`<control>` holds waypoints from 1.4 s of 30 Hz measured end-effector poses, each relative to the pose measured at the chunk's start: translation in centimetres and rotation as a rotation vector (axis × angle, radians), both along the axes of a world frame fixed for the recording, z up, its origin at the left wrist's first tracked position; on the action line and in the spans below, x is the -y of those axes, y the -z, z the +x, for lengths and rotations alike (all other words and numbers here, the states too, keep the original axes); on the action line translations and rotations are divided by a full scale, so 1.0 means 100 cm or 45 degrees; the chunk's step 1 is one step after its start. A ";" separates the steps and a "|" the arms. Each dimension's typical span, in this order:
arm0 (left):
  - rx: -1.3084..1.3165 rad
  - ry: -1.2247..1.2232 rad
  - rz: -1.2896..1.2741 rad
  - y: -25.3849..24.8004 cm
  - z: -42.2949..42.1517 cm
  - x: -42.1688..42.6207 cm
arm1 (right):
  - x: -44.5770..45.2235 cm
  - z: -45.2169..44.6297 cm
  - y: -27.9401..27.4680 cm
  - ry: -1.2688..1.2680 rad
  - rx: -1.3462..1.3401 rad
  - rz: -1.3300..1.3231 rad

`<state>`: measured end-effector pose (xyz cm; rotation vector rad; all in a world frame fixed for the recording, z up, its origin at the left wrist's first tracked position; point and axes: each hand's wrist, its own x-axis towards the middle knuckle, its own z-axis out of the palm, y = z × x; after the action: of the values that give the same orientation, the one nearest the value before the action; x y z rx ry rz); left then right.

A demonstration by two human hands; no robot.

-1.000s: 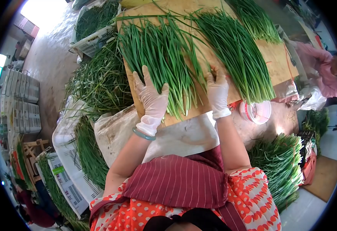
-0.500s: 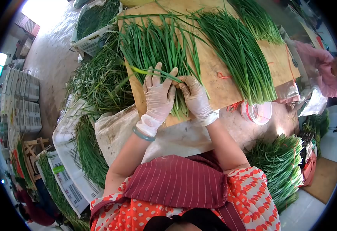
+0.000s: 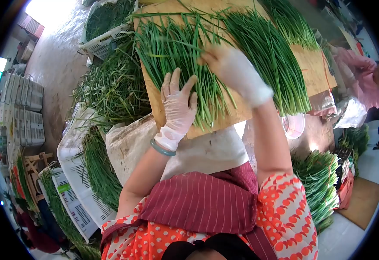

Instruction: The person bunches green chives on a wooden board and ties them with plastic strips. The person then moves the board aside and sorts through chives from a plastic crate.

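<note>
White gloves cover both hands. My left hand (image 3: 178, 104) lies with fingers spread on the lower left part of a loose bunch of green stalks (image 3: 172, 47), near the board's front edge. Above that bunch, to the right, my right hand (image 3: 228, 67) is blurred by motion, its fingertips pinched on a thin green blade that stretches left. The wooden board (image 3: 239, 115) carries the bunch. A second bunch (image 3: 271, 60) lies on it just right of my right hand, and a third (image 3: 291, 26) is at the upper right.
A heap of stalks (image 3: 115, 86) lies left of the board, below a filled white crate (image 3: 107, 41). A white tub (image 3: 294, 125) stands beyond the front edge. Stacked stalks (image 3: 317, 182) are at lower right. A person in pink (image 3: 362, 76) is at the far right.
From the board's right, my right hand came to my left hand, where a blade was pinched, then moved up and right with it. My left hand shifted slightly right and stayed low on the bunch.
</note>
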<state>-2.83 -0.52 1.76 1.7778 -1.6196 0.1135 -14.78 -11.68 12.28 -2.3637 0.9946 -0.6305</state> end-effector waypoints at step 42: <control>-0.495 -0.239 0.139 0.010 0.019 -0.002 | -0.081 -0.038 0.068 0.168 -0.181 -0.181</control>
<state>-0.94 -0.35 0.77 1.8929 -1.2012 -0.2260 -18.57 -3.56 5.51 -2.5109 1.2125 -0.6069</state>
